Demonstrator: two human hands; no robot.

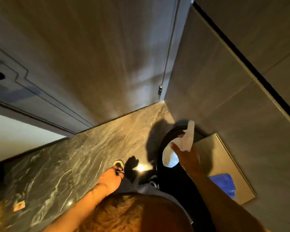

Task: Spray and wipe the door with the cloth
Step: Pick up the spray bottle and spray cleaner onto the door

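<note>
The grey door (94,52) stands straight ahead, with its hinge (160,89) on the right edge. A blue cloth (224,183) lies on a steel box (224,151) at the right wall. My right hand (187,158) reaches out over a black toilet (166,141) and grips a white object (188,136); I cannot tell whether it is a spray bottle or crumpled paper. My left hand (110,178) hangs low by my leg with its fingers curled downward, and the fingertips blend into my shoe (118,164).
Dark marbled floor tiles (74,156) run from the door's foot toward me. A grey tiled wall (216,72) closes the right side. A panelled door frame (23,87) and a bright room opening (15,131) lie to the left.
</note>
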